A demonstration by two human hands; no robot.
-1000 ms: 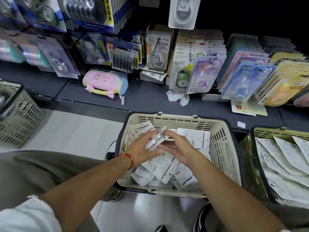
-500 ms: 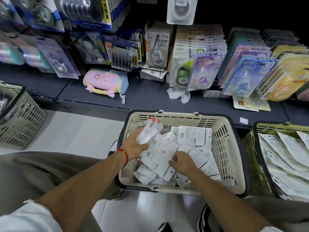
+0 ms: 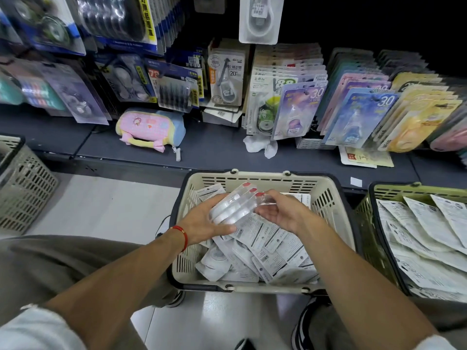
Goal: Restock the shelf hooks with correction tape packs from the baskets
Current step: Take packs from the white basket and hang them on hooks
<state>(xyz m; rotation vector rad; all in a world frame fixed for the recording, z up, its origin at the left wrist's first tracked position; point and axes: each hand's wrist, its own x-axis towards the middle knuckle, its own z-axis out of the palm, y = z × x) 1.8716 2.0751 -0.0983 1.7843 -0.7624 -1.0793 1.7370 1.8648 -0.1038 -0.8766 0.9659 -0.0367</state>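
Correction tape packs: a small stack of clear blister packs with red tabs at the far end, held above the beige basket, tilted with the tabs pointing away from the person. Left hand grips the stack from the left side, fingers curled under it, thumb along the near edge; red string bracelet on that wrist. Right hand pinches the right end of the same stack, near the red tabs, palm turned up and partly open. Beneath the hands, loose packs lie mostly back-side up in the beige basket, printed text and barcodes showing. Green basket just beside it on the right, also holding packs. Third basket at far left. Dark shelf behind carries hanging rows of packs and a pink pencil case.
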